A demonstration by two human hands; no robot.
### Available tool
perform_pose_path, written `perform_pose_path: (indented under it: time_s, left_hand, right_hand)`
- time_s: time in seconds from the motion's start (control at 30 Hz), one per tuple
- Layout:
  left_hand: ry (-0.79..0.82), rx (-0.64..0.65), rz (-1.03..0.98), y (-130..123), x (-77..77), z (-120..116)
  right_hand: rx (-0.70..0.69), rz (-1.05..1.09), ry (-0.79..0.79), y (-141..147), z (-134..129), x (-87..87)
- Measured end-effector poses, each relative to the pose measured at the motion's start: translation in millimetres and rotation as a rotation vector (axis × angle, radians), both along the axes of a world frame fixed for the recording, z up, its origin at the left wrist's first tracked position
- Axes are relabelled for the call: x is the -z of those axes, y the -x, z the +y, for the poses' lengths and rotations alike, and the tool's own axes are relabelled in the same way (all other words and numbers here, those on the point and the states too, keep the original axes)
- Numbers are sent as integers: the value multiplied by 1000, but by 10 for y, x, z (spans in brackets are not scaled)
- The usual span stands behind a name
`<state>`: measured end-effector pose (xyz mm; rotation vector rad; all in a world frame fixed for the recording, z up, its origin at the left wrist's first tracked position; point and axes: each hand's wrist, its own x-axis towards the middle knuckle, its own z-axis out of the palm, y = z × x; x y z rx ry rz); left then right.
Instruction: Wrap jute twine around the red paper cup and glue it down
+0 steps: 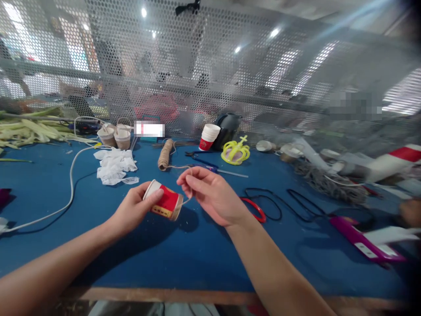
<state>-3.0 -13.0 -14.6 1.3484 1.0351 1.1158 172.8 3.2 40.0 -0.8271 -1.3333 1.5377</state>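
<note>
A red and white paper cup (167,199) lies tilted on its side in my left hand (136,204), its white rim toward the left. Twine wraps the cup's base end at the right. From there a strand of twine (187,202) runs up to my right hand (213,193), whose thumb and fingers pinch it just right of the cup. The strand goes on to a brown spool of twine (165,154) lying behind the hands on the blue table (131,259).
Crumpled white gloves (115,164) and twine-wrapped cups (122,138) are at left. Behind stand stacked paper cups (209,137), a dark kettle (227,127) and a yellow crown-shaped piece (235,152). Red-handled scissors (258,211), black cord and a purple power strip (365,241) lie right.
</note>
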Motion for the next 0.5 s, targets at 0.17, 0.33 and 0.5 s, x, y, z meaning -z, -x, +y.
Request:
perform_pose_path:
  time_s: [0.17,0.33,0.5]
  left_hand:
    - [162,31,-116,-23,-11,-5]
    - [205,68,-139,-15,-9,-25]
    - [280,88,-173,-17,-27,-22]
  right_hand:
    - [5,84,14,-156,4,15]
    - [-64,31,-27,-172,-19,67]
    - [-90,29,-39,-173,-26,95]
